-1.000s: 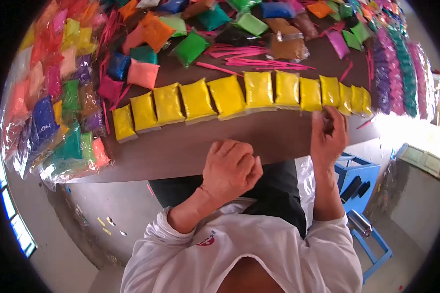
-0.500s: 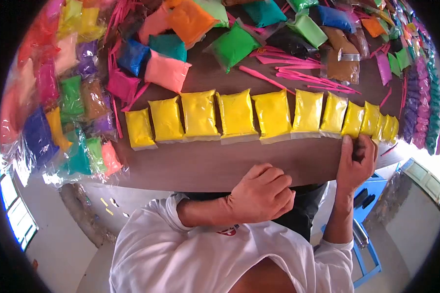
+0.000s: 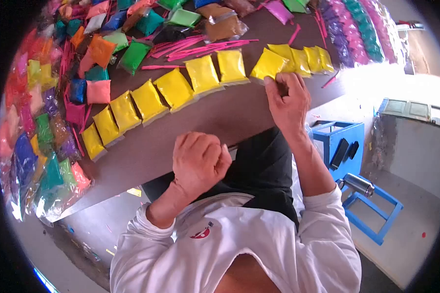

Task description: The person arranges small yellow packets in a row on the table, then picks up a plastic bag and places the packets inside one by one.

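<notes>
A curved row of yellow packets [image 3: 174, 88], clear plastic bags filled with something soft-looking, lies along the near side of the dark table [image 3: 146, 141]. My right hand [image 3: 291, 100] is closed at the lower edge of one yellow packet [image 3: 269, 63] toward the row's right end, thumb and finger pinched there. That packet sits tilted and overlaps its neighbour; a gap parts it from the upright packet [image 3: 232, 66] on its left. Curled into a fist, my left hand [image 3: 198, 158] is over the table's near edge, apart from the packets. Its palm is hidden, and nothing sticks out of it.
Pink plastic sticks [image 3: 200, 48] lie behind the row, among loose coloured packets [image 3: 134, 56]. Clear bags of mixed packets [image 3: 49, 166] crowd the left edge. Strips of purple and teal packets [image 3: 364, 29] stand at the right. A blue stool [image 3: 344, 141] is beside the table.
The view has swung, so the row now slants. My right hand has moved left along the row to a larger packet, which is now tilted. My left hand remains closed.
</notes>
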`<state>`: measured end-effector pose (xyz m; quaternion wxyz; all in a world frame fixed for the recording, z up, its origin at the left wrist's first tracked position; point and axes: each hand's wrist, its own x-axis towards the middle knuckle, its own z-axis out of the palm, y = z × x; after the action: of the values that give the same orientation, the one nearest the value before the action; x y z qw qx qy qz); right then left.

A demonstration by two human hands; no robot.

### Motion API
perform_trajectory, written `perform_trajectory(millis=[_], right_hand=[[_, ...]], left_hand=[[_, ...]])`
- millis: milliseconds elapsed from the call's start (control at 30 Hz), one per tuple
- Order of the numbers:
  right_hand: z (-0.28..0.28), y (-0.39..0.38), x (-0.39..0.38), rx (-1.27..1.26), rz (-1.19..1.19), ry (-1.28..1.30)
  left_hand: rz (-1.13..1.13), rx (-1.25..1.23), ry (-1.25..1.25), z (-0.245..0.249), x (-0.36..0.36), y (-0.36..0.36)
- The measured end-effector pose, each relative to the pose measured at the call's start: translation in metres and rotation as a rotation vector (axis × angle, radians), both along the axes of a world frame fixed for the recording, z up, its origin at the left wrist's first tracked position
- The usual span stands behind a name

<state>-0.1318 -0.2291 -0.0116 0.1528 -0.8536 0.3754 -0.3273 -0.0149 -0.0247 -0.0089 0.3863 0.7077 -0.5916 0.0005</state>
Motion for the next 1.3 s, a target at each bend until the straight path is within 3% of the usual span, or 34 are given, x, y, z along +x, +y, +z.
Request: perform_trajectory(millis=[100, 133, 233, 267, 333, 433, 467, 533, 633, 667, 733, 867, 967, 1067, 1167, 1300], right_hand=[[0.0, -0.001, -0.007, 0.077, 0.171, -0.235], [0.005, 0.005, -0.015, 0.308, 0.199, -0.265], [0.025, 0.033, -0.033, 0.612, 0.361, -0.31], [0.019, 0.043, -0.038, 0.782, 0.455, -0.433], [0.032, 0.052, -0.049, 0.905, 0.516, -0.333], [0.04, 0.057, -0.055, 1.018, 0.633, -0.267], [0.044, 0.06, -0.054, 1.011, 0.673, -0.244], [0.042, 0.065, -0.049, 0.949, 0.751, -0.245], [0.045, 0.074, -0.044, 0.909, 0.69, -0.358], [0.044, 0.08, -0.043, 0.947, 0.624, -0.481], [0.041, 0.088, -0.046, 1.059, 0.486, -0.489], [0.047, 0.103, -0.061, 1.285, 0.38, -0.276], [0.033, 0.113, -0.062, 0.848, 0.509, -0.466], [0.036, 0.102, -0.062, 0.49, 0.64, -0.405], [0.036, 0.094, -0.058, 0.341, 0.759, -0.441], [0.039, 0.096, -0.057, 0.468, 0.877, -0.465]], left_hand=[[0.061, -0.006, -0.033, -0.002, -0.004, -0.001], [0.071, -0.007, -0.016, 0.0, -0.005, 0.0], [0.034, -0.027, 0.12, 0.004, 0.001, 0.004], [0.042, 0.006, 0.294, 0.006, 0.002, 0.008], [0.06, 0.075, 0.652, 0.01, -0.003, 0.017], [-0.018, -0.004, 0.964, 0.013, -0.012, 0.014], [0.011, 0.065, 0.916, 0.008, -0.012, 0.016], [0.0, 0.038, 1.046, 0.01, -0.032, 0.011], [-0.008, 0.007, 1.185, 0.022, -0.046, 0.008], [0.015, -0.003, 1.247, 0.021, -0.045, 0.007], [0.054, 0.009, 1.263, 0.019, -0.047, 0.009], [0.075, 0.024, 1.213, 0.001, -0.049, 0.021], [-0.017, -0.039, 1.359, 0.005, -0.06, 0.021], [-0.173, 0.005, 1.519, 0.002, -0.06, 0.024], [-0.241, 0.094, 1.651, 0.01, -0.056, 0.03], [-0.293, 0.166, 1.74, 0.008, -0.056, 0.037]])
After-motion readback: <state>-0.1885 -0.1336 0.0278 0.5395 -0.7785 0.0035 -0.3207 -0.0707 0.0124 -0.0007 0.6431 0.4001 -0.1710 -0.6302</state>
